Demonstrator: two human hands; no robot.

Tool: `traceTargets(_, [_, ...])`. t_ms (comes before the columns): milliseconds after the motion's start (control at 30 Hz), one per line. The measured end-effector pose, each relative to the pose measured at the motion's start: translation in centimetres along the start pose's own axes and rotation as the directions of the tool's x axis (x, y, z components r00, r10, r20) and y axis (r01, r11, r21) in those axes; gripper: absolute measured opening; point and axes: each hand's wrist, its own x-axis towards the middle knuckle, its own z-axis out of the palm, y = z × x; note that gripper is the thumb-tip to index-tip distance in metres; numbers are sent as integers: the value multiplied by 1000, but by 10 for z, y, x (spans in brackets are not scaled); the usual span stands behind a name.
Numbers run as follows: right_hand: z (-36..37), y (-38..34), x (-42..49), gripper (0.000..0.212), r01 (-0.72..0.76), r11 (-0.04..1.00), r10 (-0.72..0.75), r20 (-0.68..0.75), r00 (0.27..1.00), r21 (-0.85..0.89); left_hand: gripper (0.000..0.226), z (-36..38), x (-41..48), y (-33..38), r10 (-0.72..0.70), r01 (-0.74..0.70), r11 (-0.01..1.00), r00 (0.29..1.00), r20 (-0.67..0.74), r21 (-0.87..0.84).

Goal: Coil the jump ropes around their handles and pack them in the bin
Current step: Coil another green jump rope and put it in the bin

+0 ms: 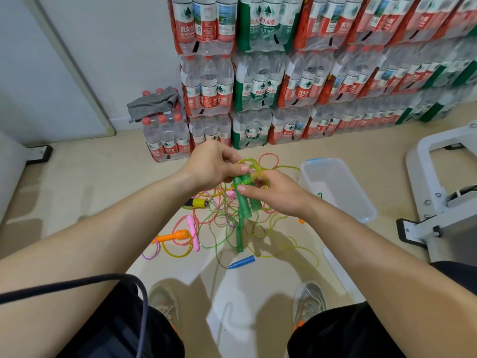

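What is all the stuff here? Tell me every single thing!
green handles: two, green, held together in the hands
rope: one, yellow-green, looped over those handles
rope pile: tangled, many colours, floor below
orange handle: one, orange, floor left
pink handle: at least one, pink, beside orange
yellow handle: one, yellow, pile's left edge
blue handle: one, blue, floor near the shoes
bin: one, clear, blue rim, floor right
bottle packs: many, red and green, stacked at wall
cloth: one, grey, on a low pack
shoes: two, grey, bottom
left hand: one, pinches rope
right hand: one, grips green handles
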Motion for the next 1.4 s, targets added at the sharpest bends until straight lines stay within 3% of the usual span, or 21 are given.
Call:
traceTargets(167, [-1, 2, -1, 50, -45, 993, 44, -16, 999, -110, 8, 0, 1, -1, -8, 7, 999, 1000, 13, 34])
traceTargets(300, [-17, -3, 1, 50, -130, 964, 102, -130, 986, -231, 11, -1, 4, -5, 3, -5, 987, 1000, 10, 160])
traceTargets(433, [-31, -5, 4, 49, -60, 996, 72, -211, 975, 62, 12, 3, 7, -7, 19, -21, 971, 1000, 11, 240])
traceTargets(533, [-26, -6, 7, 46, -52, 983, 94, -240, 966, 175, 15, 6, 9, -6, 27, -22, 955, 1000, -13, 296])
traceTargets(700, [-34, -2, 6, 43, -75, 865, 254, -305, 918, 497, 14, 10, 9, 4, 105, -104, 944, 994, 15, 313])
traceTargets(733, [-40, 1, 4, 41, -80, 869, 262, -316, 912, 488, 13, 10, 9, 5, 124, -128, 945, 992, 30, 300])
traceTargets(800, [-50, 9, -1, 39, -100, 953, 186, -291, 938, 286, 9, 8, 7, 5, 140, -147, 953, 989, 46, 264])
traceTargets(867, [-50, 14, -4, 28, -93, 995, 100, -198, 975, 44, 7, 6, 4, 1, 125, -133, 965, 991, 49, 226])
traceTargets(967, [-39, 15, -4, 23, -102, 991, 99, -43, 994, -84, 8, 6, 1, -4, 102, -112, 971, 993, 59, 209])
traceTargets(1100, [-30, 15, 4, 27, -167, 982, 161, -70, 984, -86, 9, 6, 4, -7, 69, -76, 977, 997, 44, 198])
traceTargets(1300, [-24, 4, 7, 14, -171, 970, 192, -116, 974, 174, 12, 17, 3, -9, 61, -75, 968, 996, 65, 240])
traceTargets(1333, [-25, 2, 6, 19, -178, 969, 201, -128, 971, 173, 12, 19, 3, -9, 63, -76, 966, 996, 60, 246])
traceTargets(1400, [-28, 1, 4, 29, -195, 981, 193, -153, 969, 0, 12, 21, 4, -8, 60, -67, 966, 998, 35, 249])
